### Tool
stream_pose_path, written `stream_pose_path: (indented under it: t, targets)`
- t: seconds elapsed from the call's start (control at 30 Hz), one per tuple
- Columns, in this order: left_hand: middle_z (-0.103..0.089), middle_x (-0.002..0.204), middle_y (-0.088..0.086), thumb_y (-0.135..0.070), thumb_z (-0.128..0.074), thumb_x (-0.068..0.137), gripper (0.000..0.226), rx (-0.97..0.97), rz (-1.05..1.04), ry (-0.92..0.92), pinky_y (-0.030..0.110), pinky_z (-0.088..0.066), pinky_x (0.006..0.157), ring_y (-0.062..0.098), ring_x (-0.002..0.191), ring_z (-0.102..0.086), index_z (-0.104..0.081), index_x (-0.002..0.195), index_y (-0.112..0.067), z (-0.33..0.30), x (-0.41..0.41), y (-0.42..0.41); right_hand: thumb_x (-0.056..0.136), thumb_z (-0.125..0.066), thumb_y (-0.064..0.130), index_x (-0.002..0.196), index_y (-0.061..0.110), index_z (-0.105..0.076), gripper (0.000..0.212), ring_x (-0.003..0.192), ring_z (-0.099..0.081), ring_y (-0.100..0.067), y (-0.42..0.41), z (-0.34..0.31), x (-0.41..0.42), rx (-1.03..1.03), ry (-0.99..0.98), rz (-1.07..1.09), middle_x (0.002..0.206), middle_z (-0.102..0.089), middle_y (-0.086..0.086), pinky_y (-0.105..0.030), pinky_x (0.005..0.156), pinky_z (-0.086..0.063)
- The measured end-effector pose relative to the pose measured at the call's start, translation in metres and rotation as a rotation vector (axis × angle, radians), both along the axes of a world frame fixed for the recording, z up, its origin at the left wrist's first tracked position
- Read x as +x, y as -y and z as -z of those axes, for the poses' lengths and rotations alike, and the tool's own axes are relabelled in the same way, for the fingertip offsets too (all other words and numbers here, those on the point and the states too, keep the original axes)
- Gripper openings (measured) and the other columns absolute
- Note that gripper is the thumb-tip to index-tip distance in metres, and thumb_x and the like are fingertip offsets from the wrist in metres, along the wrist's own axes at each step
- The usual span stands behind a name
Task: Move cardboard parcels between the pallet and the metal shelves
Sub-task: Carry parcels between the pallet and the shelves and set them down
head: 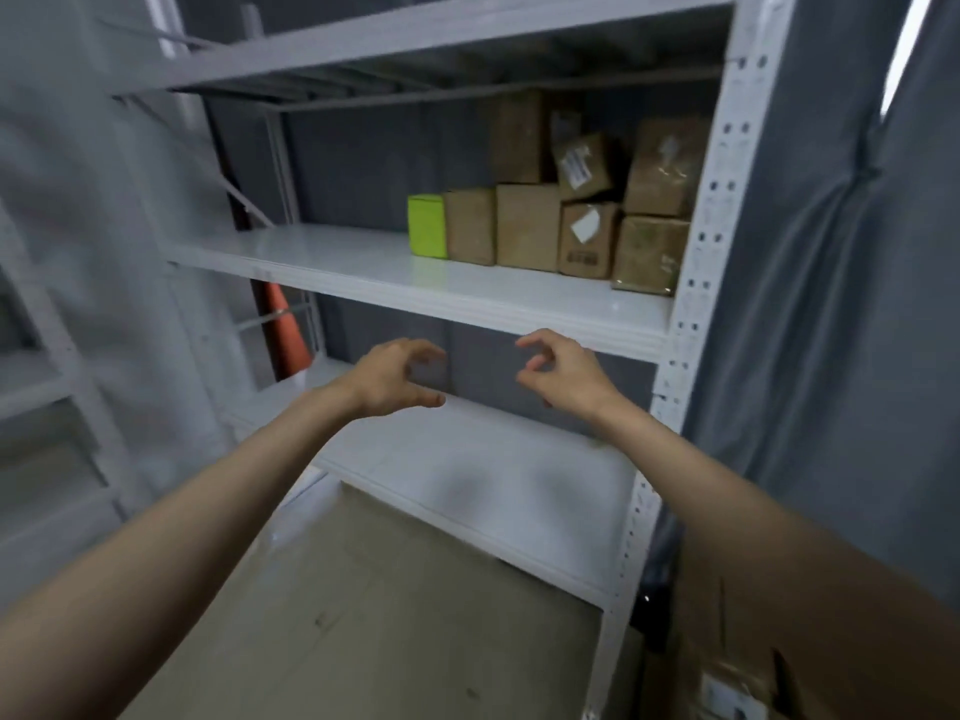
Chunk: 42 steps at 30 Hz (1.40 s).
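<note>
We've got left hand (392, 376) & right hand (563, 371) empty, fingers loosely curled, below the parcels (566, 210) stacked on the middle shelf (363, 267) (right end); tilted upper box could topple w/ careless pull.

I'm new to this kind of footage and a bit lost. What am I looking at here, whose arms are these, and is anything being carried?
This is one picture from a camera worn on a person's head, looking forward and down. The two bare arms are that person's own. The left hand and right hand reach toward a white metal shelf unit, fingers loosely curled, holding nothing. On the middle shelf stand several cardboard parcels, some stacked, with a lime-green box at their left end. An orange cone shows behind the unit.
</note>
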<state>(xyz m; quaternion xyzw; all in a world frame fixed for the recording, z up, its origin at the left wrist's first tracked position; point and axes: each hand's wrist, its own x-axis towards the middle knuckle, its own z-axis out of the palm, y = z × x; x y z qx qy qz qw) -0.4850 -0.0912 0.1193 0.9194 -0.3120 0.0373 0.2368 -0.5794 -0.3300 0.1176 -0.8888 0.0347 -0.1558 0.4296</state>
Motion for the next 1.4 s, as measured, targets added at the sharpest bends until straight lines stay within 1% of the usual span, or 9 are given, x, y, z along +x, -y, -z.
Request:
stream_pose_path:
  t: [0.17, 0.37, 0.53, 0.73, 0.87, 1.0, 1.07, 1.2, 1.4]
  targets:
    - [-0.058, 0.135, 0.007, -0.034, -0.082, 0.080, 0.064, 0.014, -0.045, 0.039, 0.035, -0.048, 0.098, 0.022, 0.112, -0.060, -0.055, 0.137, -0.022, -0.013, 0.047, -0.026, 0.088, -0.065, 0.018, 0.125, 0.025, -0.060, 0.037, 0.085, -0.059, -0.020, -0.030, -0.019, 0.063, -0.017, 0.018, -0.028, 0.112, -0.063, -0.007, -0.045, 0.090, -0.057]
    - [-0.055, 0.135, 0.004, -0.037, -0.081, 0.081, 0.063, 0.053, -0.054, 0.096, 0.028, -0.045, 0.094, 0.014, 0.113, -0.054, -0.054, 0.137, -0.025, -0.030, 0.137, -0.035, 0.089, -0.064, 0.021, 0.130, 0.025, -0.056, 0.042, 0.097, -0.061, -0.025, -0.040, -0.031, 0.156, -0.039, 0.038, -0.057, 0.117, -0.061, -0.006, -0.043, 0.094, -0.054]
    - [-0.053, 0.134, 0.005, -0.035, -0.079, 0.084, 0.060, 0.082, -0.084, 0.108, 0.032, -0.047, 0.097, 0.020, 0.113, -0.055, -0.053, 0.137, -0.027, -0.052, 0.221, -0.028, 0.090, -0.065, 0.019, 0.133, 0.020, -0.055, 0.043, 0.107, -0.063, -0.028, -0.028, -0.051, 0.242, -0.003, 0.083, -0.049, 0.116, -0.064, -0.008, -0.048, 0.097, -0.052]
    - [-0.052, 0.135, 0.003, -0.040, -0.077, 0.084, 0.061, 0.045, -0.113, 0.095, 0.034, -0.046, 0.098, 0.020, 0.111, -0.054, -0.052, 0.138, -0.031, -0.054, 0.304, -0.024, 0.091, -0.064, 0.012, 0.132, 0.011, -0.055, 0.042, 0.113, -0.063, -0.030, -0.018, -0.058, 0.334, 0.010, 0.077, -0.038, 0.119, -0.065, -0.016, -0.044, 0.099, -0.050]
    - [-0.049, 0.137, 0.003, -0.041, -0.076, 0.085, 0.064, 0.062, -0.106, 0.069, 0.037, -0.046, 0.101, 0.021, 0.116, -0.052, -0.048, 0.141, -0.032, -0.047, 0.348, -0.025, 0.090, -0.064, 0.014, 0.132, 0.010, -0.053, 0.043, 0.120, -0.058, -0.031, -0.020, -0.055, 0.380, -0.043, 0.056, -0.029, 0.109, -0.068, -0.013, -0.048, 0.107, -0.046]
    - [-0.049, 0.136, 0.005, -0.039, -0.077, 0.084, 0.065, 0.001, -0.097, 0.077, 0.042, -0.046, 0.102, 0.022, 0.112, -0.055, -0.047, 0.142, -0.030, -0.051, 0.395, -0.022, 0.090, -0.066, 0.014, 0.133, 0.010, -0.052, 0.045, 0.109, -0.064, -0.033, -0.022, -0.059, 0.422, -0.039, 0.050, -0.003, 0.097, -0.061, -0.005, -0.046, 0.092, -0.051]
    - [-0.048, 0.136, 0.007, -0.036, -0.076, 0.086, 0.064, -0.013, -0.068, 0.096, 0.043, -0.045, 0.104, 0.024, 0.111, -0.056, -0.047, 0.142, -0.028, -0.054, 0.422, -0.018, 0.090, -0.066, 0.014, 0.133, 0.011, -0.052, 0.045, 0.107, -0.065, -0.033, -0.022, -0.060, 0.443, -0.046, 0.049, 0.022, 0.096, -0.059, -0.003, -0.047, 0.093, -0.051]
    - [-0.045, 0.140, 0.011, -0.030, -0.071, 0.091, 0.060, -0.062, 0.010, 0.159, 0.036, -0.044, 0.105, 0.025, 0.119, -0.053, -0.045, 0.145, -0.024, -0.061, 0.484, -0.003, 0.090, -0.066, 0.013, 0.134, 0.010, -0.052, 0.047, 0.093, -0.062, -0.024, -0.023, -0.061, 0.486, -0.047, 0.078, 0.085, 0.101, -0.065, -0.011, -0.043, 0.087, -0.052]
    - [-0.037, 0.143, 0.011, -0.026, -0.074, 0.087, 0.076, -0.130, 0.191, 0.195, 0.040, -0.040, 0.110, 0.026, 0.132, -0.045, -0.036, 0.152, -0.024, -0.076, 0.578, 0.024, 0.090, -0.064, 0.007, 0.143, 0.014, -0.047, 0.056, 0.081, -0.067, -0.026, -0.028, -0.075, 0.544, -0.034, 0.163, 0.198, 0.088, -0.067, -0.006, -0.045, 0.081, -0.058]
